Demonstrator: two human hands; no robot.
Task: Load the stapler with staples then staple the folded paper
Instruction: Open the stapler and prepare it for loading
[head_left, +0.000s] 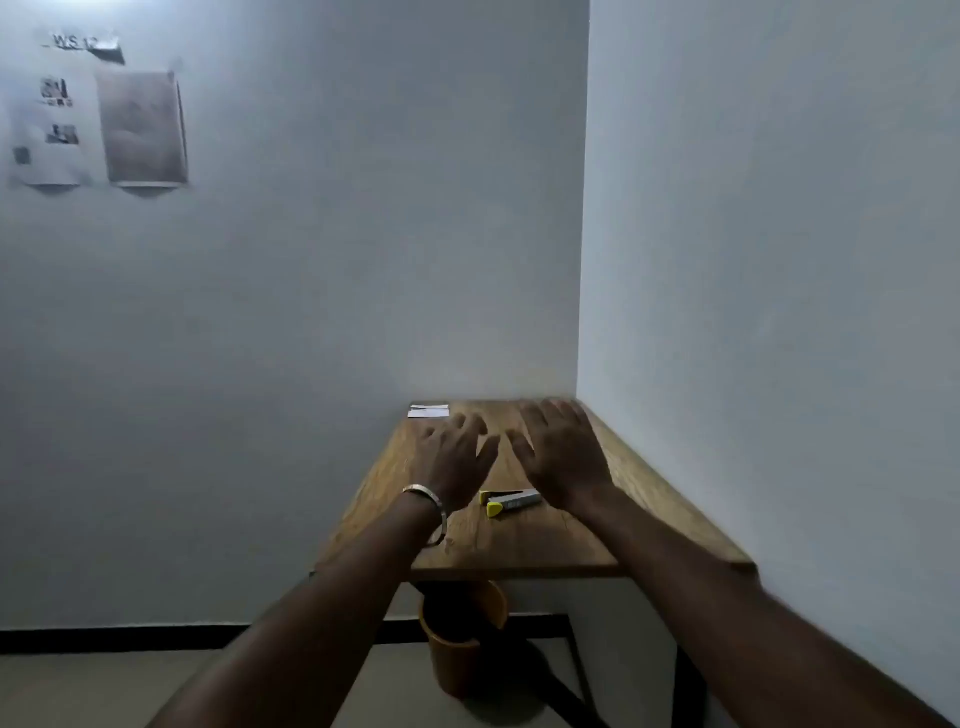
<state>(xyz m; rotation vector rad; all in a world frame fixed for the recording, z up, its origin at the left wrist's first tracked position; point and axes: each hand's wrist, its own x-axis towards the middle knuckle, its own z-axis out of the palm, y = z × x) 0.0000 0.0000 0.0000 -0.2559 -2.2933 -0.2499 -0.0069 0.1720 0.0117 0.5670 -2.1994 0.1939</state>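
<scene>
Nothing was begun: the left hand (454, 457) and right hand (563, 457) hovered, fingers spread, gripping nothing; the stapler (509, 502) lay below the wrists, the folded paper (428, 411) beyond the left fingertips.

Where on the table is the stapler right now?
In the head view the yellow and grey stapler lies on the wooden table near its front edge, between the two wrists, just below the open left hand and right hand.
</scene>
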